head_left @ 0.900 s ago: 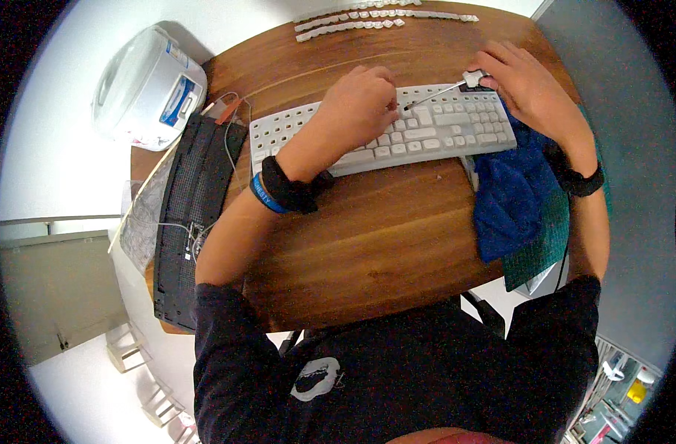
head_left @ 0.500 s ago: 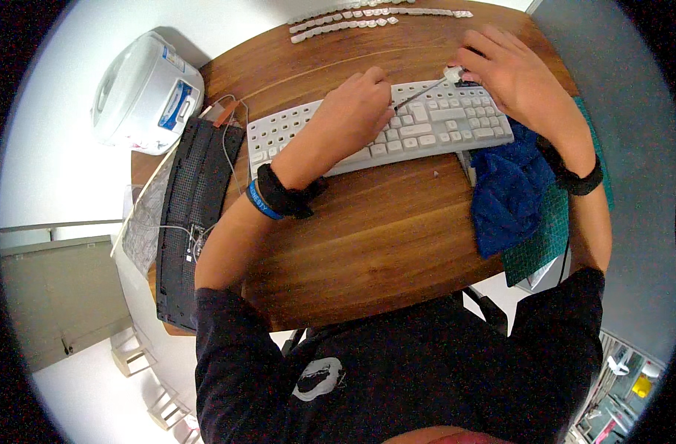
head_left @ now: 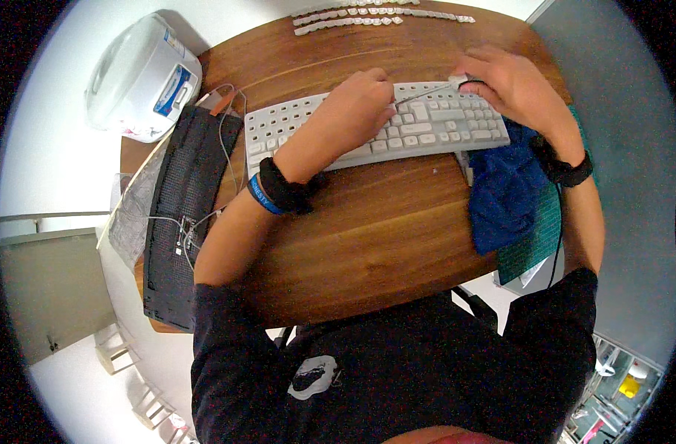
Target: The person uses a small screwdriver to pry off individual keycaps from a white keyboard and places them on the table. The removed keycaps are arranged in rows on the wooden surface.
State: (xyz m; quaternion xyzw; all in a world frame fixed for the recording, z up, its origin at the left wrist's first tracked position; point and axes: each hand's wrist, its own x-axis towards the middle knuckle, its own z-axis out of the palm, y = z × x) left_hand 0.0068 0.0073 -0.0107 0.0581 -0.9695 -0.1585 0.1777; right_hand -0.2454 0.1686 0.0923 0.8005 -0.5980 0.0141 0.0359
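Note:
A white keyboard (head_left: 425, 138) lies across the table. Its upper left has bare key sockets with dark centres, while the lower rows and right side carry keycaps. My left hand (head_left: 359, 107) is closed over the middle of the keyboard, fingertips on the near end of a thin grey rod (head_left: 424, 92). The rod slants over the top key row to my right hand (head_left: 504, 78). There my fingers pinch a small white piece (head_left: 457, 80) at the rod's far end, with a dark loop-like part beside it. Its exact kind is too small and blurred to tell.
Rows of loose white keycaps (head_left: 349, 24) line the table's far edge. At left are a white rice cooker (head_left: 142, 78) and a long black perforated panel (head_left: 177, 229) with cables. A blue cloth (head_left: 501, 203) lies at right over a green cutting mat (head_left: 532, 244).
My right hand has come slightly nearer and lower, bringing the white piece down, so the rod slants less. My left hand stays nearly in place. The whole view has shifted a little.

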